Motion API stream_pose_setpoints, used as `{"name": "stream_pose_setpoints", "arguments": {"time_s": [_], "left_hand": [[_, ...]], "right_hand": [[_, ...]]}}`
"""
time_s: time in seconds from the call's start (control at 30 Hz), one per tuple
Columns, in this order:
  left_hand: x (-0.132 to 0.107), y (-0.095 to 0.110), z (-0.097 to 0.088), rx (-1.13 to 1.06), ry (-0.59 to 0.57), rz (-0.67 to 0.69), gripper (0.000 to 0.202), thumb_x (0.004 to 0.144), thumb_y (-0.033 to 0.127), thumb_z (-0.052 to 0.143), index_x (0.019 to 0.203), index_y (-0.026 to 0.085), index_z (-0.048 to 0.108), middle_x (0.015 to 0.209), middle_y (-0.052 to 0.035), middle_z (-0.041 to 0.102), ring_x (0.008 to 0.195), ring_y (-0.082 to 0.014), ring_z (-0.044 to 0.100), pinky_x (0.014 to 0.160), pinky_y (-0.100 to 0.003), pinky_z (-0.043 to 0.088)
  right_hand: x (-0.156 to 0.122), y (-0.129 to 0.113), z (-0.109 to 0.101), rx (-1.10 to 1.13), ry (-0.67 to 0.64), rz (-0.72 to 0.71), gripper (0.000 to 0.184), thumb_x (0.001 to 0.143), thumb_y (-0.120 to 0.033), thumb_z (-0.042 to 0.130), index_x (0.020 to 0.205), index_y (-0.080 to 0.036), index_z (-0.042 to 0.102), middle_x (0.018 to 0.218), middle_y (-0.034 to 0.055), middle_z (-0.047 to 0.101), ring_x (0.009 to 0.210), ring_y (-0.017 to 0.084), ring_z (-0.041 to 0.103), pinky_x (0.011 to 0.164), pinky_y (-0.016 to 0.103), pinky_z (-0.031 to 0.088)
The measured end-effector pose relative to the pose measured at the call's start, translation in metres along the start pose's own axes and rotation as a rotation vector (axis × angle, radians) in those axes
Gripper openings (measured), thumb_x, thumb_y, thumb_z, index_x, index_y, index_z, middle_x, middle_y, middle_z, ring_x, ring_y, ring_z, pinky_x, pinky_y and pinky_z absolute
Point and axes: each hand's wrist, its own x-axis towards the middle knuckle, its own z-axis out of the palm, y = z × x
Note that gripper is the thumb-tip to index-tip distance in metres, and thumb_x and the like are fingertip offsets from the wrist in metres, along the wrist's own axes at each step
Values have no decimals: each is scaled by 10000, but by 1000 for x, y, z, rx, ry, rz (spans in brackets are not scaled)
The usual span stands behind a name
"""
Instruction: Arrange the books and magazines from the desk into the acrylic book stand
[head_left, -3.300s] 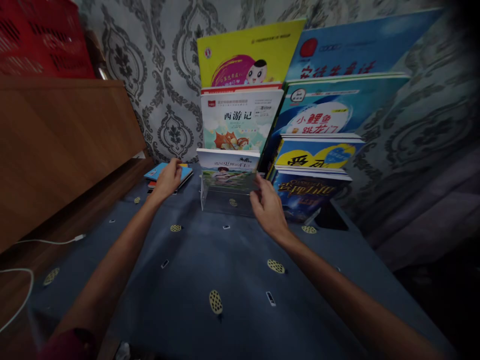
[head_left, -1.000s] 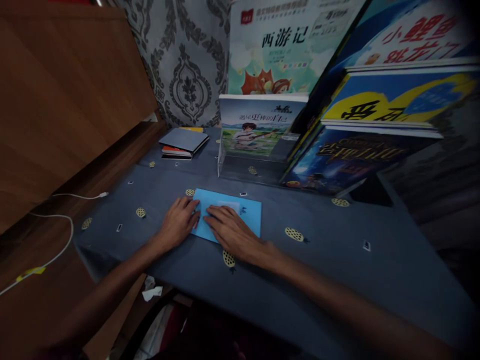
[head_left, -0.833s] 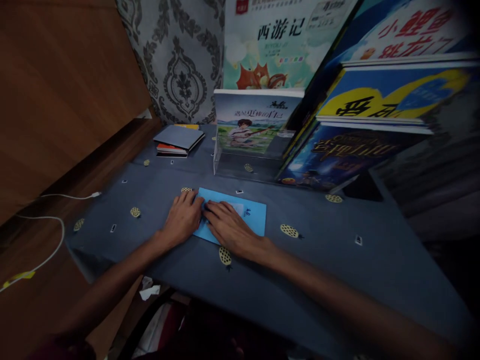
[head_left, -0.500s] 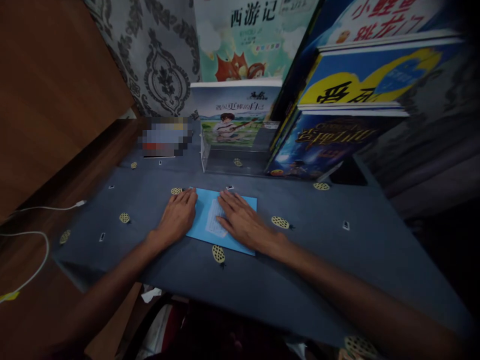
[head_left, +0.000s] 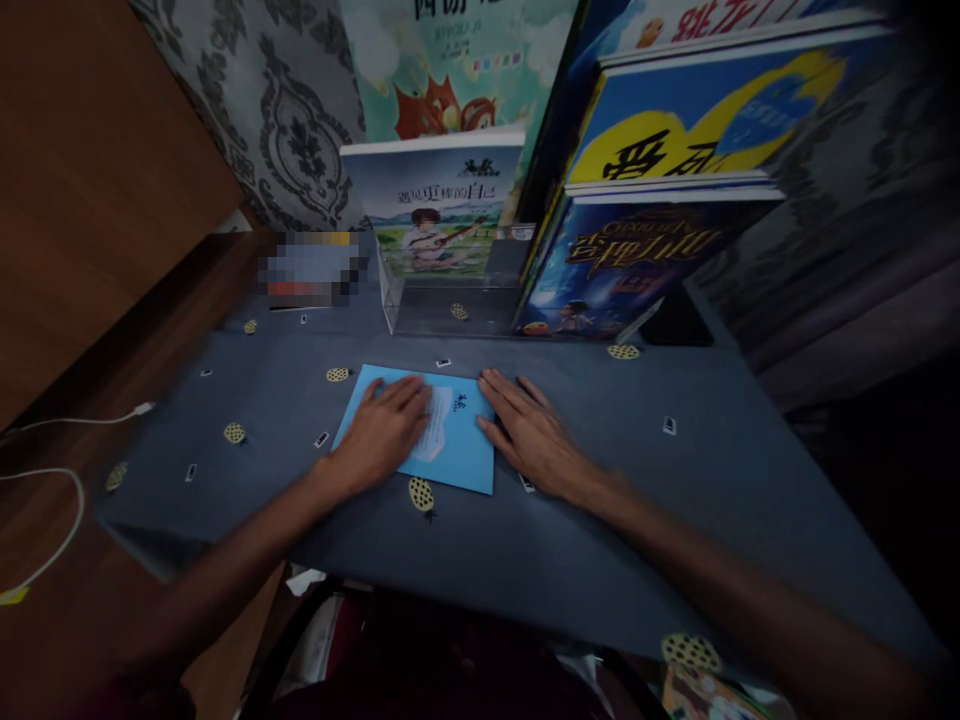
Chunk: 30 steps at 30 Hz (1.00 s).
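Note:
A light blue book [head_left: 466, 458] lies closed and flat on the patterned tablecloth, a pale text panel printed on its cover. Across the left part of this cover rests my left hand [head_left: 381, 430], palm down with fingers stretched out. My right hand [head_left: 531, 435] lies flat along the book's right edge, its fingers extended and the fingertips at or just over that edge. Neither hand grips anything. Part of the cover is hidden beneath my left hand.
Behind the book, a clear stand [head_left: 450, 318] holds a book with a guitar player [head_left: 442, 245]. More books, including a dark blue one [head_left: 630, 265], stand to its right. A dark flat object [head_left: 679, 318] lies beside them. A white cable [head_left: 82, 422] is at far left.
My left hand has slid from the book's left edge onto its cover. My right hand has moved off the cover to the right edge. The view has shifted slightly.

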Motion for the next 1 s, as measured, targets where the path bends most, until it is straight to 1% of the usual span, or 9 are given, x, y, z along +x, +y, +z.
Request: {"name": "stream_pose_setpoints", "arguments": {"time_s": [0.1, 0.17, 0.37, 0.5, 0.6, 0.77, 0.87, 0.93, 1.0], "left_hand": [[14, 24, 3, -26, -15, 114, 424, 1069, 308, 347, 1433, 177, 519, 1515, -118, 538, 1440, -233, 463, 1198, -514, 347], [19, 24, 4, -7, -13, 103, 424, 1071, 305, 342, 1441, 189, 512, 1520, -106, 535, 1444, -227, 459, 1208, -513, 339], [-3, -39, -2, 62, -11, -178, 439, 1050, 258, 349, 1441, 153, 519, 1526, -147, 515, 1440, -264, 467, 1185, -516, 365], [-34, -61, -2, -22, 38, -199, 450, 1050, 264, 336, 1450, 154, 510, 1547, -119, 498, 1472, -241, 419, 1185, -473, 373], [-63, -48, -6, -30, 81, -185, 423, 1057, 285, 347, 1404, 164, 558, 1502, -110, 553, 1436, -256, 460, 1140, -475, 415], [-111, -7, -12, 51, 153, -210, 361, 1047, 224, 381, 1313, 190, 623, 1312, -109, 685, 1222, -266, 603, 977, -438, 493], [-128, 9, -8, 99, 185, -240, 359, 1029, 189, 414, 1333, 182, 605, 1284, -127, 687, 1167, -270, 614, 958, -440, 491], [-132, 14, -3, 122, 189, -255, 352, 1019, 177, 426, 1322, 167, 606, 1290, -138, 677, 1152, -272, 613, 948, -435, 492], [-134, 15, 2, 130, 202, -268, 321, 1002, 157, 432, 1245, 148, 642, 1224, -146, 694, 1100, -273, 619, 904, -423, 501]], "right_hand": [[0, 1, 2, -23, 16, 0, 544, 1044, -357, 338, 1497, -77, 451, 1563, 218, 456, 1477, 309, 407, 1203, 590, 336], [0, 1, 3, -36, 21, -3, 546, 1044, -365, 337, 1491, -75, 457, 1562, 216, 458, 1475, 306, 411, 1202, 583, 340], [-1, 4, 5, -39, 33, -6, 566, 1052, -404, 321, 1509, -93, 441, 1568, 202, 456, 1475, 301, 412, 1209, 567, 333], [-1, 4, 6, -26, 51, -11, 566, 1052, -413, 318, 1552, -155, 389, 1576, 174, 456, 1477, 305, 409, 1200, 590, 336], [-2, 6, 7, -29, 38, -16, 565, 1054, -406, 311, 1551, -150, 390, 1576, 171, 457, 1477, 309, 407, 1205, 587, 328], [-2, 4, 2, -47, 30, -6, 558, 1047, -390, 343, 1504, -88, 446, 1568, 219, 447, 1469, 357, 408, 1185, 621, 341], [5, -27, -3, -8, 31, -132, 497, 1040, -289, 356, 1487, -109, 475, 1555, 212, 468, 1485, 355, 382, 1193, 642, 314], [15, -61, -3, 110, -51, -358, 498, 1040, -203, 328, 1526, -186, 432, 1542, 148, 508, 1476, 286, 412, 1217, 599, 309], [28, -97, 1, 244, -192, -527, 504, 1059, -233, 326, 1561, -227, 371, 1566, 98, 490, 1484, 231, 402, 1233, 537, 324]]}}
